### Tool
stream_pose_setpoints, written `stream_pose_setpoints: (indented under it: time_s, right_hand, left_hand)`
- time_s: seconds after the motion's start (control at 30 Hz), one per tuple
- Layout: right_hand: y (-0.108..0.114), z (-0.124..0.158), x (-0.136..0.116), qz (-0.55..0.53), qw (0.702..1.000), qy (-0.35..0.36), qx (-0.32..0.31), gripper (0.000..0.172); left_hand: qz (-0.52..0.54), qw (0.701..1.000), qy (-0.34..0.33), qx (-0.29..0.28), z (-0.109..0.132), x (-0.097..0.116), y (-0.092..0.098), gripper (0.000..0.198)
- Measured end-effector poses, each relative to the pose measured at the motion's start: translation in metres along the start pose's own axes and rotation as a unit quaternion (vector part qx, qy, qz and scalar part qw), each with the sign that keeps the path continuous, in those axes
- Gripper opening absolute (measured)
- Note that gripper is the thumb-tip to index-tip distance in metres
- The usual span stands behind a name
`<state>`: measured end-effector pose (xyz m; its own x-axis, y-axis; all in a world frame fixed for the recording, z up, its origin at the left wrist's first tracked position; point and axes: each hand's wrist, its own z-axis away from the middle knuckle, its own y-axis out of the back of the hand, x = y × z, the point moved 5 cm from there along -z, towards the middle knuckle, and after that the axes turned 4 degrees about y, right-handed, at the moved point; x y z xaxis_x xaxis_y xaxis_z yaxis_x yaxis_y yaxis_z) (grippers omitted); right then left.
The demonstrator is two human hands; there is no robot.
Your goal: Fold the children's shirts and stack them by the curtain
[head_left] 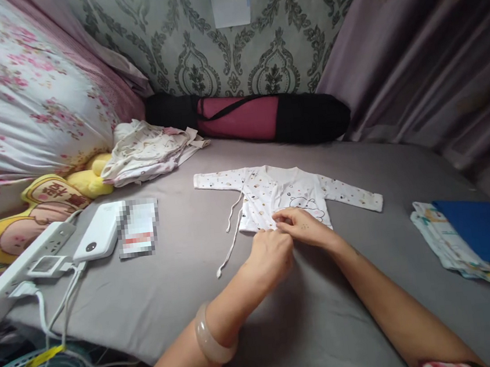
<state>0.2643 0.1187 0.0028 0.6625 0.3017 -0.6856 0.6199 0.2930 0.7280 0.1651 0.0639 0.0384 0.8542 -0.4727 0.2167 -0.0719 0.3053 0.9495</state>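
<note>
A white long-sleeved baby shirt [264, 196], with small prints and a bear drawing on its chest, lies spread on the grey bed sheet [186, 289]. Its sleeves stretch out to both sides. Two thin white tie strings [230, 252] trail from its left side onto the sheet. My left hand [272, 253] is closed at the bottom hem, knuckles up; its fingertips are hidden. Just beside it, my right hand [304, 224] rests over the lower front, fingers curled and pinching the cloth near the hem. The two hands touch or nearly touch.
Folded cloths [474, 241] lie at right. Left are a white power bank [101, 231], a blurred packet [138, 227], a power strip [54, 241] with cables, plush toys [21, 224] and crumpled clothes [149, 150]. A long black-and-maroon bag [242, 116] lies along the wall.
</note>
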Motion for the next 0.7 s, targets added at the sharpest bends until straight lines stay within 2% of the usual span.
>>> stream_pose_setpoints:
  time_s: [0.17, 0.23, 0.3, 0.4, 0.47, 0.53, 0.6, 0.7]
  right_hand:
    - [-0.012, 0.021, -0.032, 0.187, 0.982, -0.018, -0.029, 0.023]
    - [-0.014, 0.028, -0.044, 0.246, 0.967, -0.019, -0.060, 0.023]
    - [-0.009, 0.032, -0.050, 0.248, 0.964, 0.000, -0.095, 0.021]
    - [0.011, 0.031, -0.045, 0.157, 0.979, 0.029, -0.128, 0.022]
    - [0.032, 0.027, -0.028, 0.119, 0.989, 0.010, -0.093, 0.026]
    - [0.053, 0.023, -0.003, 0.133, 0.990, -0.053, 0.003, 0.025]
    - [0.065, 0.022, 0.020, 0.160, 0.977, -0.112, 0.082, 0.022]
    - [0.063, 0.022, 0.041, 0.180, 0.969, -0.140, 0.100, 0.021]
  left_hand:
    - [0.077, 0.982, 0.094, 0.148, -0.007, -0.038, 0.004, 0.022]
    - [0.086, 0.973, 0.113, 0.184, -0.011, -0.050, 0.004, 0.022]
    - [0.085, 0.972, 0.092, 0.197, -0.016, -0.053, 0.003, 0.025]
    - [0.069, 0.980, 0.013, 0.186, -0.021, -0.044, -0.001, 0.024]
    - [0.059, 0.984, -0.017, 0.166, -0.022, -0.037, -0.004, 0.021]
    - [0.053, 0.989, -0.017, 0.140, -0.023, -0.033, -0.008, 0.019]
    - [0.048, 0.992, -0.005, 0.119, -0.023, -0.033, -0.009, 0.019]
    - [0.050, 0.993, 0.003, 0.110, -0.023, -0.036, -0.009, 0.020]
